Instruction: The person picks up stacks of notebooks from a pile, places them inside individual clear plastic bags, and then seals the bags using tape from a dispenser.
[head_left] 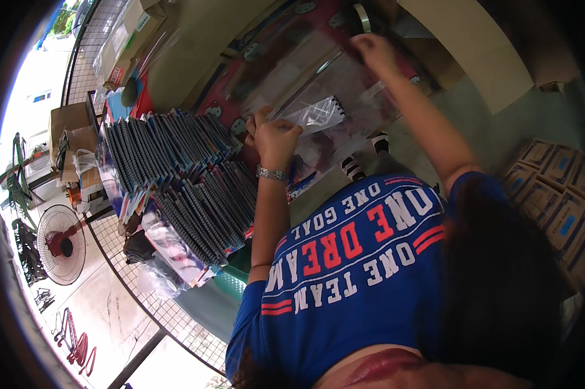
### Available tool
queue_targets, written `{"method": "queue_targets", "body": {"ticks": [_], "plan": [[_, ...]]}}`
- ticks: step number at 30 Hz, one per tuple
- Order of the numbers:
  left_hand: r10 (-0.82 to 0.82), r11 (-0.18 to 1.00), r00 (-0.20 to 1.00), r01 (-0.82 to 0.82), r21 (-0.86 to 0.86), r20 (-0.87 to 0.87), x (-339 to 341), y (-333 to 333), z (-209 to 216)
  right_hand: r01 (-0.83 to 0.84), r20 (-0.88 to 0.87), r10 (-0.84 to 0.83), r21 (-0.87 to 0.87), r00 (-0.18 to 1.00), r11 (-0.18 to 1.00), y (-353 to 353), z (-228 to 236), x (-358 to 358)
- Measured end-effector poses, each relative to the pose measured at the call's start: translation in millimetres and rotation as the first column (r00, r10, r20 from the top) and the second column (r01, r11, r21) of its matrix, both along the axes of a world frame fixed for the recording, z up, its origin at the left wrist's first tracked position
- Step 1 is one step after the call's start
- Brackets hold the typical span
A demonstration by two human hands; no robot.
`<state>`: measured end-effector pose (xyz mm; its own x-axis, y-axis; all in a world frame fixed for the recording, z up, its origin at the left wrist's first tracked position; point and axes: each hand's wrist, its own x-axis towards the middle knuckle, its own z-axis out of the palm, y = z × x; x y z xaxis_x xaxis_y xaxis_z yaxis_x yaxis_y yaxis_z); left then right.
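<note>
Clear plastic point(320, 117) is lying on the table point(224, 87), right of the spiral notebooks point(176, 139). Just right of those notebooks, the left hand point(273, 135) is curling beside the plastic; whether it is grasping any cannot be told. Farther right of them, the blurred right hand point(377, 55) is hovering near a tape roll point(362, 18), its grip unclear. Left of the notebooks, a fan point(60, 245) is standing.

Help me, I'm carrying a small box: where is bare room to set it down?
The floor between the right forearm and stacked cartons looks bare. Crowded: the left side, with rows of spiral-bound notebooks, and beside the left hand, where clear plastic lies.
</note>
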<state>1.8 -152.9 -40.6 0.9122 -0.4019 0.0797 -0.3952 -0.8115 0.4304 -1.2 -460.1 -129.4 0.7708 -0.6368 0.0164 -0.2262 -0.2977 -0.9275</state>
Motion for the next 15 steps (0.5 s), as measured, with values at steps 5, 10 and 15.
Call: {"method": "queue_targets", "body": {"ticks": [5, 10, 15], "plan": [[-0.092, 0.994, 0.986, 0.098, 0.038, -0.138, 17, -18, 22, 0.111, -0.25, -0.039, 0.279, 0.967, 0.954, -61, -59, -7], [0.0, 0.976, 0.939, -0.075, -0.204, -0.343, 31, 12, -7, -0.029, 0.186, -0.213, 0.815, 0.959, 0.578, -25, -54, -25], [-0.118, 0.619, 0.803, -0.401, -0.676, -0.584, 25, 4, -40, -0.124, 0.126, -0.054, 0.992, 0.991, 0.039, -16, -121, -53]]}}
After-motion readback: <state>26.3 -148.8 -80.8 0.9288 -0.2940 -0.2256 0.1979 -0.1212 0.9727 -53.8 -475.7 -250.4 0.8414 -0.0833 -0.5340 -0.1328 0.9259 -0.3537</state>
